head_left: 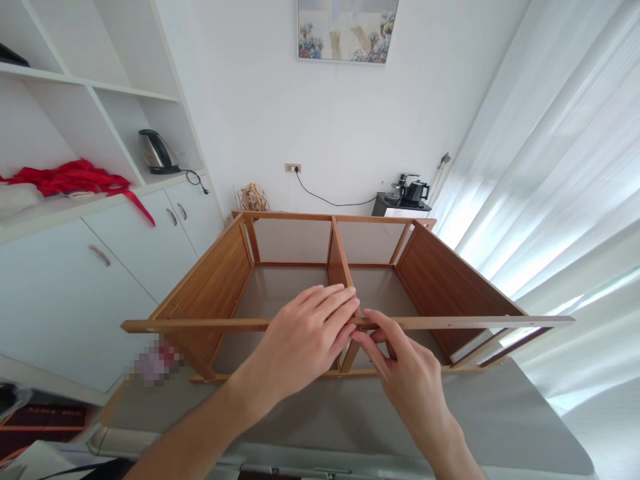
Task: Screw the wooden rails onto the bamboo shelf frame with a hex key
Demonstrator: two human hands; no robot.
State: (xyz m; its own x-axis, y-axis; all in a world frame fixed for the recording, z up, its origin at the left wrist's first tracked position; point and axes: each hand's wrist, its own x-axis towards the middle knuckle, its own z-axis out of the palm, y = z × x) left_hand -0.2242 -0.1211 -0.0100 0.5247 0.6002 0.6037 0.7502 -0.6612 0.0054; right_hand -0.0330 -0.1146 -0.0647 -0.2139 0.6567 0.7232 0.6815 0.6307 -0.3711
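A brown wooden shelf frame (210, 325) lies in front of me, its long front rail running across the view. My left hand (310, 330) wraps over this rail where the middle divider (339, 257) meets it, fingers on top and thumb at the front. Just to the right, my right hand (407, 367) is closed in a pinch against the same joint, its thumb below the rail and its index finger on top. Whatever sits between those fingertips is hidden or too small to make out. Wooden panels form the left side (213, 270) and right side (450, 287) of the frame.
Under the frame is a grey tabletop (530, 427). White cabinets (125, 247) stand at left, with a kettle (157, 152) and red cloth (70, 179) on the shelves. A coffee maker (413, 190) stands behind; white curtains (565, 167) hang at right.
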